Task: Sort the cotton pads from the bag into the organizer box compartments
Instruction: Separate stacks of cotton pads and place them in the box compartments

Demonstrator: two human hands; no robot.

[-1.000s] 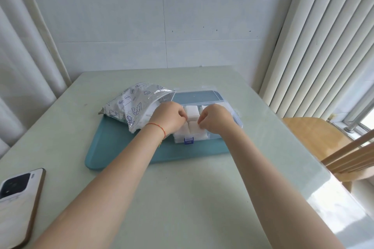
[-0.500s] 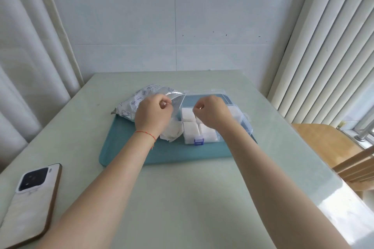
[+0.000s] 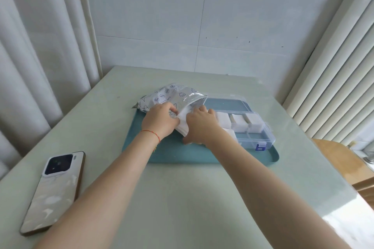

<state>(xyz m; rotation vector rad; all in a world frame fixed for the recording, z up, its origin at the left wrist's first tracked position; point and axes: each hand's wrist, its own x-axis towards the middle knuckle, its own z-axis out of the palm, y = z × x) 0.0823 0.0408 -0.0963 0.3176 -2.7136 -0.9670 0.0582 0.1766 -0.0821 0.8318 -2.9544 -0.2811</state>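
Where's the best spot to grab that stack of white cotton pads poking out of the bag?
Probably the free end of the cotton pads, which sticks out of the bag at its open mouth, facing the organizer box. Come from that open side and pinch the stack across its flat faces, so the thin sheets stay together. The left hand holds the bag beside the mouth; the right hand is at the stack.

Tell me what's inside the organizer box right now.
The organizer box holds white cotton pads in its far compartments; the near right one looks empty. The right hand covers its left end.

Both hands (image 3: 159, 120) at bag (image 3: 172, 97) — pads (image 3: 183, 125).
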